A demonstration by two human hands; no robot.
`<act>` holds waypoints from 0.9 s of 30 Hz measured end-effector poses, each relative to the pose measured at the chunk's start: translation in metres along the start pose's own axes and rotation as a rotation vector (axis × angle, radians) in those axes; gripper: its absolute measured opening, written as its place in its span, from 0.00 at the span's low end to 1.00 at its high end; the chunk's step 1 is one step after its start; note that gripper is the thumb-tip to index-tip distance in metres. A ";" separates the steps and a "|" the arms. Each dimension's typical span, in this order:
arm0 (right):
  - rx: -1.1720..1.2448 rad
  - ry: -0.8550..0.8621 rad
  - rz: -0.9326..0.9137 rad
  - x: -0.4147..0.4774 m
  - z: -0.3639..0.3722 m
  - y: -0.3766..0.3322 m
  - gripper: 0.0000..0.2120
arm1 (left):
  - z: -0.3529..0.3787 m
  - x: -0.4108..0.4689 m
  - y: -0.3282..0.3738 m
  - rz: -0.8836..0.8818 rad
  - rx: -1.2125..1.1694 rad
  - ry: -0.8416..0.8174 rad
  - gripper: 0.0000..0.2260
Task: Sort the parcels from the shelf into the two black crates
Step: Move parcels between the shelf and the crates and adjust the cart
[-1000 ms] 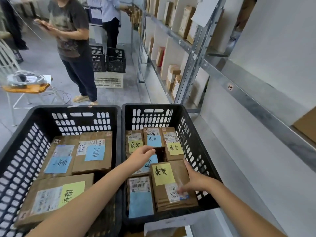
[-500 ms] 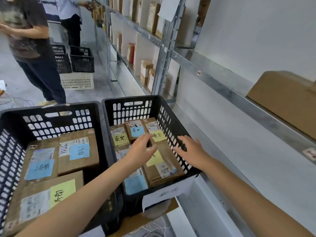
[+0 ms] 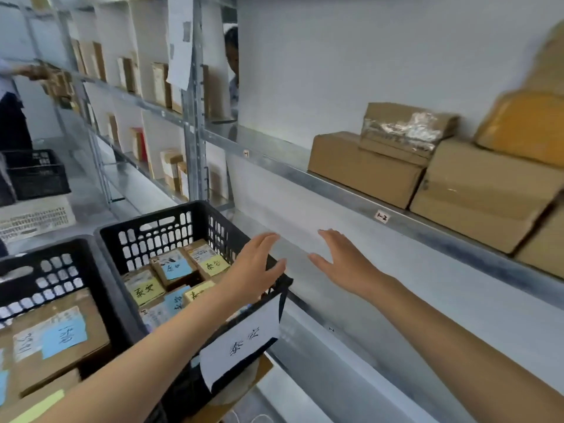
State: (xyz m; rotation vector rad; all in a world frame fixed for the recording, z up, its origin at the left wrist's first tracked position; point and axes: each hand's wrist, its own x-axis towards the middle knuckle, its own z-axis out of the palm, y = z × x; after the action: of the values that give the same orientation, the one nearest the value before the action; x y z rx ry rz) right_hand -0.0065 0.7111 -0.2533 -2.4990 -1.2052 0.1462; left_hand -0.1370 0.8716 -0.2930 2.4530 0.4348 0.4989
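Observation:
Two black crates stand side by side at lower left. The right crate (image 3: 213, 221) holds several small brown parcels with blue and yellow notes, and a white paper label hangs on its near corner. The left crate (image 3: 91, 270) holds larger parcels. My left hand (image 3: 254, 270) hovers over the right crate's right rim, fingers straight, holding nothing. My right hand (image 3: 341, 261) is raised in front of the grey metal shelf (image 3: 351, 195), fingers spread, empty. Brown cardboard parcels (image 3: 363, 167) sit on that shelf at upper right, apart from both hands.
More racking with upright parcels (image 3: 160, 83) runs along the aisle at left. Another black crate (image 3: 36, 174) sits on a white basket (image 3: 33, 219) on the floor. A person stands at the far left edge, and a second person is partly visible behind the rack post.
Both hands have lifted out of the right crate and moved right toward the shelf. My view has swung right, bringing the shelf parcels into sight.

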 end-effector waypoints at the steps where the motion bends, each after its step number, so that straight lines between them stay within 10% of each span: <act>1: -0.018 0.014 0.013 -0.015 -0.009 0.008 0.32 | 0.006 -0.002 0.014 0.030 -0.011 0.011 0.26; 27: -0.064 0.605 0.452 -0.352 -0.215 0.121 0.30 | 0.071 -0.070 0.360 0.564 -0.186 -0.170 0.23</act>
State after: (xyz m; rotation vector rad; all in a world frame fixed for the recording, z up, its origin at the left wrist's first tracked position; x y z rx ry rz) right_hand -0.0872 0.3105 -0.1196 -2.5446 -0.4062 -0.5070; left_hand -0.0988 0.5304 -0.1451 2.3887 -0.3722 0.5203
